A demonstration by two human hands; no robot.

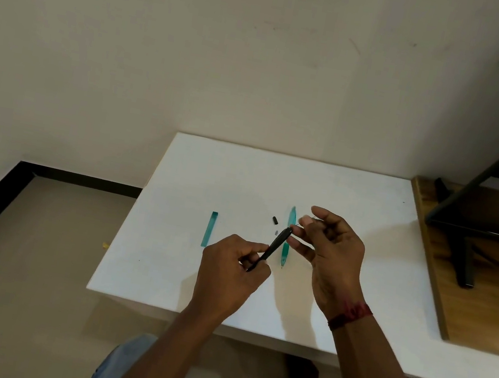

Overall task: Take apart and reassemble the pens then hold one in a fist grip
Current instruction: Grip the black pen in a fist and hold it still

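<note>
From the head view we see a flat white surface [355, 207] set against a pale wall. Our left hand [227, 271] holds a slim black plastic pen barrel [277, 242] above it. Its fingers [259, 248] curl round the lower end, and the barrel slants up and to the right. Our right hand [329, 259] meets the barrel's upper end. Its fingers [305, 222] are pressed together on a thin dark strand [313, 217] that is too fine for us to identify.

A translucent teal pen [283, 256] lies on the surface behind the barrel. A small black piece [275, 220] and a tiny grey piece [276, 232] lie just left of it. A teal rectangular cap [209, 229] lies well apart, farther left. A red thread band [351, 315] wraps our right wrist.
</note>
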